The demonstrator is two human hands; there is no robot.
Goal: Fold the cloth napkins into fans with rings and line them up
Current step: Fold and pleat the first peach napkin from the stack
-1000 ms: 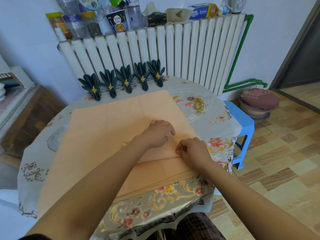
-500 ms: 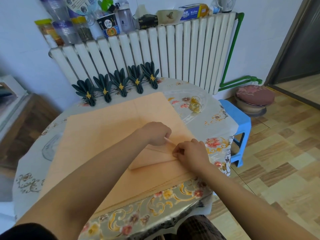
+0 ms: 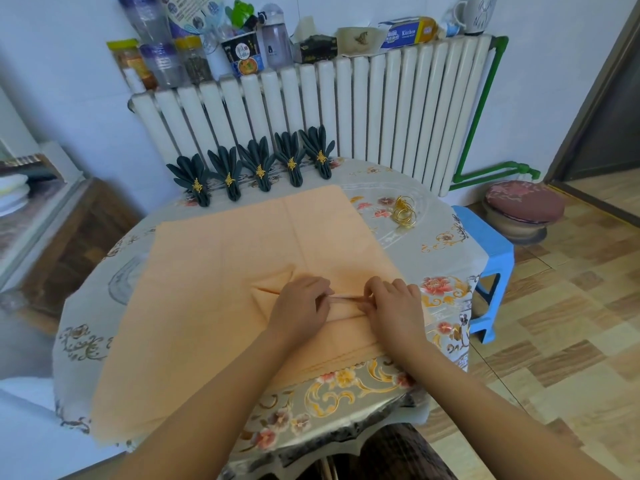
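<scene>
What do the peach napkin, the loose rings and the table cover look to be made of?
Peach napkin: soft matte woven cloth, apparently; it creases and pleats under both hands' pinch. Loose rings: thin gold-coloured wire, probably metal, with a bright glint. Table cover: likely vinyl or oilcloth, judging by its glossy printed sheen.

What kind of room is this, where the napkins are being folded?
Probably a room in someone's home, maybe a dining corner. A white radiator stands by the wall, its top crowded with jars and bottles, and the table wears a flowery tablecloth.
</scene>
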